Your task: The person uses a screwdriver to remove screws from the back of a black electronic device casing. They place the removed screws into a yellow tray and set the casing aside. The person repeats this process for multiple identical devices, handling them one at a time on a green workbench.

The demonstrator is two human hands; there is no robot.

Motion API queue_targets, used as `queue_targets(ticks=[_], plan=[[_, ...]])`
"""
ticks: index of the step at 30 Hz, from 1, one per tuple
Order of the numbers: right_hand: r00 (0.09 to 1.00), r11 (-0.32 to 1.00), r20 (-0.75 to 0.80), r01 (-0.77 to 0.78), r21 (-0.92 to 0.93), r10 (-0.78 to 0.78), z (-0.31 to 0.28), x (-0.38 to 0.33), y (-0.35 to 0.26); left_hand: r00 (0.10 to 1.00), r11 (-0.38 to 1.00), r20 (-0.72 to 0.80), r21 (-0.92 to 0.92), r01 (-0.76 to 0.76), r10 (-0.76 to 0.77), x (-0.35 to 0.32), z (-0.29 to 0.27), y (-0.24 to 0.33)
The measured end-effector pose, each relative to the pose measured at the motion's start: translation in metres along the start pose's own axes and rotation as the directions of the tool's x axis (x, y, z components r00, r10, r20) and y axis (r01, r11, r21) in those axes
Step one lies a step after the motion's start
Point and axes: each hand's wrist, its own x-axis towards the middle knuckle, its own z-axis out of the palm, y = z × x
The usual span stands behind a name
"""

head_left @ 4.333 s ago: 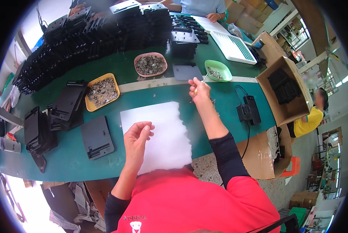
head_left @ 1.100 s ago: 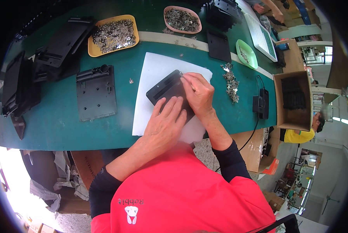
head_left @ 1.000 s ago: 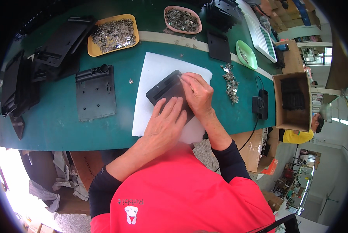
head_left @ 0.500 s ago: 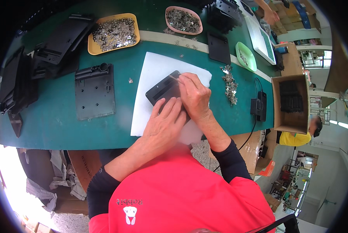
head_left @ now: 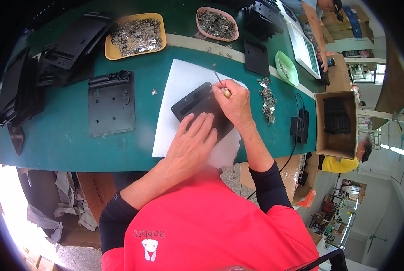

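Observation:
A black rectangular plastic panel lies tilted on a white foam sheet. My left hand rests on its near part with the fingers stretched out and flat. At the panel's far right corner, my right hand is closed round a slim tool with a thin metal shaft and a yellowish handle. The shaft points away from me, past the panel's edge; a small bit shows at its tip, too small to make out. Left of the foam lies another black panel with posts and a round socket.
Small metal clips fill a yellow tray, a pink tray and a green bowl. Loose clips lie right of the foam. Black panels are stacked at left. A cardboard box stands at right; a person's arm reaches in far right.
My right hand has turned, so the tool's tip has lifted off the panel and points away. My left hand stays on the panel. The other person's arm has come further in.

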Motion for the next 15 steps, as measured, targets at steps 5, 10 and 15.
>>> queue_targets(ticks=[5,10,15], plan=[[0.954,0.971,0.232,-0.216,0.102,0.188,-0.008,0.017,0.001,1.000,1.000,0.001,0.004,0.007,-0.007,0.001,0.000,0.000],[0.767,0.819,0.560,-0.516,0.251,0.312,-0.027,0.043,-0.003,1.000,1.000,0.000,0.012,0.002,-0.002,0.002,-0.001,0.001],[0.800,0.772,0.542,-0.507,0.383,0.256,-0.025,0.037,-0.004,1.000,1.000,-0.004,0.022,0.007,-0.007,0.001,0.001,0.002]])
